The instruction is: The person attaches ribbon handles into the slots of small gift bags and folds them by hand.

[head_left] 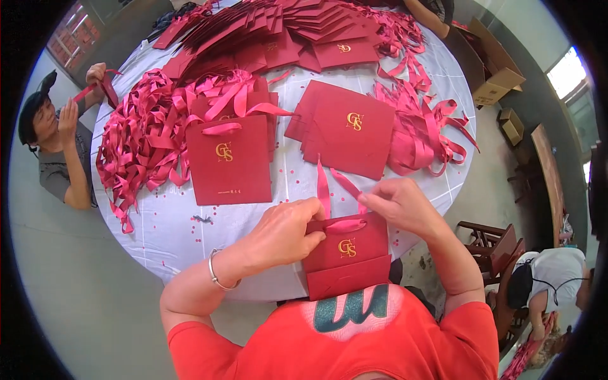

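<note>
A dark red paper gift bag (370, 249) with a gold emblem is at the table's near edge, right in front of my body. A pink ribbon handle (345, 226) loops across its upper front. My left hand (282, 231), with a bracelet on its wrist, is closed on the bag's upper left edge. My right hand (403, 206) pinches a pink ribbon (344, 183) at the bag's upper right. Another ribbon end (323, 190) stands up from the bag between my hands. What lies under my left fingertips is partly hidden.
A gift bag with a handle (231, 171) lies left of my hands. Several flat red bags (354, 136) lie beyond them. Ribbon heaps (149, 133) (421, 130) flank these, and a large bag pile (253, 38) covers the far side. A co-worker (60, 139) holds ribbon at the left.
</note>
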`<action>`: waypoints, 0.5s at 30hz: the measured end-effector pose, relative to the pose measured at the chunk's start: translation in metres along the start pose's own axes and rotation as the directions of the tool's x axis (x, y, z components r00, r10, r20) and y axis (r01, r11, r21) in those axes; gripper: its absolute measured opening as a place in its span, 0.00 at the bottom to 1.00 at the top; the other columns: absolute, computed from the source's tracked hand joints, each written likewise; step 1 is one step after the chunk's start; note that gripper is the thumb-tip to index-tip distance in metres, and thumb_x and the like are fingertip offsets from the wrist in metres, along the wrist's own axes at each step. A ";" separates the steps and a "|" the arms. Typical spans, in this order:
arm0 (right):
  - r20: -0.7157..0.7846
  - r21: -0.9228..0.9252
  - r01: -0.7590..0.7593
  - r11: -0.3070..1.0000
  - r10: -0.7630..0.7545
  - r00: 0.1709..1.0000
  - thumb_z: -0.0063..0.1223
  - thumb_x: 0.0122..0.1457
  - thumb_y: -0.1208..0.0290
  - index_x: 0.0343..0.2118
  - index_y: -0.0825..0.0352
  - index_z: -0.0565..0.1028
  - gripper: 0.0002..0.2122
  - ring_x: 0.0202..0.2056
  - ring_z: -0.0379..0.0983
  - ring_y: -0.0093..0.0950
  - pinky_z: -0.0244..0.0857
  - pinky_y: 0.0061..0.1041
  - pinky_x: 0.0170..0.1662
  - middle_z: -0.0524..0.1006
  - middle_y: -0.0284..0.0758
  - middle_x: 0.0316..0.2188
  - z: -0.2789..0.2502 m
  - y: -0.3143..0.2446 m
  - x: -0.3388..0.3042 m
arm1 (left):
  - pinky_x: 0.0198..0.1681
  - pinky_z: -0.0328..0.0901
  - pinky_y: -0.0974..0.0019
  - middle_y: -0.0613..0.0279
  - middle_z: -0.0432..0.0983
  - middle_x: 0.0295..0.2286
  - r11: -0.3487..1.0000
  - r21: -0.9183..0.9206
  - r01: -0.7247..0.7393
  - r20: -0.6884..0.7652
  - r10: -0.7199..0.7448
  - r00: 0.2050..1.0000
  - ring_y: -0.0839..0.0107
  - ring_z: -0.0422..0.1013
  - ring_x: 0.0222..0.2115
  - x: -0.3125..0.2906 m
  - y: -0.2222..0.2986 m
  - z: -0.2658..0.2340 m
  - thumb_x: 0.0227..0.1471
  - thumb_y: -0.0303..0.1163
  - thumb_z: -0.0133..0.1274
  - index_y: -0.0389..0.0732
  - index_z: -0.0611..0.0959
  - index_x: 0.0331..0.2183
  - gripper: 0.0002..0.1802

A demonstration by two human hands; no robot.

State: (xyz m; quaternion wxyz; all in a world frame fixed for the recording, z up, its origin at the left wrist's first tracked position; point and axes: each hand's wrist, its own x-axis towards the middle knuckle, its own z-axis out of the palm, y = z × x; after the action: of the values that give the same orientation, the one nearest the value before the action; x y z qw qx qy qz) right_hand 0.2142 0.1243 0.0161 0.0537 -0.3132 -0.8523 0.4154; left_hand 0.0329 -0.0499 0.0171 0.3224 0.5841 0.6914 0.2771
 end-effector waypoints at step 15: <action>-0.168 0.276 0.058 0.959 -0.011 0.986 0.59 0.56 0.73 0.29 0.72 0.77 0.07 0.25 0.70 0.13 0.64 0.17 0.27 0.77 0.28 0.22 0.031 0.019 0.032 | 0.35 0.69 0.55 0.48 0.78 0.30 0.997 0.057 -0.048 0.015 0.047 0.999 0.51 0.75 0.33 0.001 -0.008 0.010 0.45 0.28 0.60 0.36 0.75 0.34 0.14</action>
State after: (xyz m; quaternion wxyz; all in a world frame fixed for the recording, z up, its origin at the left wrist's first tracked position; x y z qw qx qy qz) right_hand 0.1868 0.1305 -0.0238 0.1749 -0.3207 -0.7829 0.5035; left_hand 0.0354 -0.0497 0.0049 0.3034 0.6113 0.6828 0.2609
